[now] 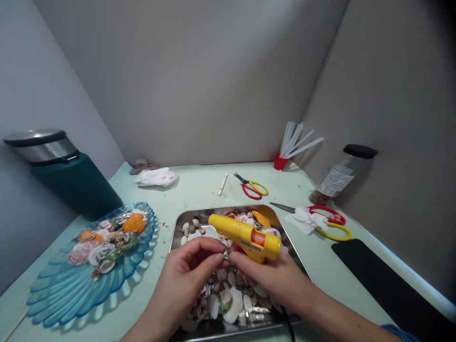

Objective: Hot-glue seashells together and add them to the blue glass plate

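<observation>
Over the metal tray (296, 251), my left hand (190, 268) pinches a small mottled shell (226, 255) between thumb and fingertips. My right hand (272, 275) is closed around the yellow glue gun (237, 230), whose nozzle end points up and to the left. The thumb and fingertip of that same hand also meet the little shell, so both hands touch there. Beneath them the tray holds many loose shells, among them a white scallop shell (234, 304) near the front. The gun's handle is mostly hidden by my right hand.
A blue shell-shaped plate (71, 289) bearing shells stands left, beside a green bottle (76, 183). Behind the tray are scissors (253, 187) and a marker (223, 184). Larger scissors (333, 223), a jar (338, 175) and a red cup (280, 162) of glue sticks are right. A black cord (288, 323) hangs in front.
</observation>
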### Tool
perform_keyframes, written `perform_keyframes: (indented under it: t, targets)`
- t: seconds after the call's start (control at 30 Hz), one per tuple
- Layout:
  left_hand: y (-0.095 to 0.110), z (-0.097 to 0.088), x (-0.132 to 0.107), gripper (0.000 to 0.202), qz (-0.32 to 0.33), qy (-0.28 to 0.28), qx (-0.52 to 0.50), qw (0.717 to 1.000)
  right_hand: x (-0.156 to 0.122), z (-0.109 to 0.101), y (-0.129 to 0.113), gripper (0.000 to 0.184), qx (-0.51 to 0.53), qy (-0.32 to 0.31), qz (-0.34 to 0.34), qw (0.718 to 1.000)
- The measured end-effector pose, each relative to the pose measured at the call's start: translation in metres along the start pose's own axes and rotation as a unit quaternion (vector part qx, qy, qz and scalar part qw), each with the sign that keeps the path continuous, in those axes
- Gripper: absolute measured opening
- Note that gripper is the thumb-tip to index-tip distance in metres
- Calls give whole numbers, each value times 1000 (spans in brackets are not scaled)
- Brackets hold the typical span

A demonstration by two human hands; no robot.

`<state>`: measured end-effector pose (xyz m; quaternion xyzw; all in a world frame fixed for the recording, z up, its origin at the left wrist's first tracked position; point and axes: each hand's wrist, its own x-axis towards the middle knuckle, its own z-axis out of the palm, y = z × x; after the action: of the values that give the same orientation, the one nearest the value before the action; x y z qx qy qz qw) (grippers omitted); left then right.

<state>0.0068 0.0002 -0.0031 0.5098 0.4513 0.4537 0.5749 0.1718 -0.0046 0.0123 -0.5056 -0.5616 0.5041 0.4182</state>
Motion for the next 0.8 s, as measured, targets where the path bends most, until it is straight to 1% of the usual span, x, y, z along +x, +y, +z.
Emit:
perform_keyframes:
  t: [0.13, 0.3, 0.37, 0.47, 0.57, 0.7, 0.8]
  targets:
    - [-1, 0, 1, 4, -14, 4, -9, 1000, 0, 0, 1, 9, 1, -6, 14, 1000]
    - [-2, -2, 2, 10, -73, 0, -71, 995, 1, -3, 10, 15, 12, -6, 4, 1000]
    - [-2, -3, 2, 12, -89, -11, -100, 991, 2, -4, 14, 16, 22, 0, 5, 1000]
    - [-2, -5, 2, 12, -102, -42, -142, 984, 2, -4, 14, 15, 19, 2, 2, 1000]
    - [-2, -5, 2, 12, -110, -61, -165, 978, 1, -4, 11, 13, 0, 1, -9, 1000]
    - [0, -4, 2, 10, -120, -71, -184, 973, -1, -3, 8, 13, -10, 1, -28, 1000]
    - [0, -4, 2, 10, -140, -76, -202, 966, -1, -4, 9, 12, -20, 2, -64, 998]
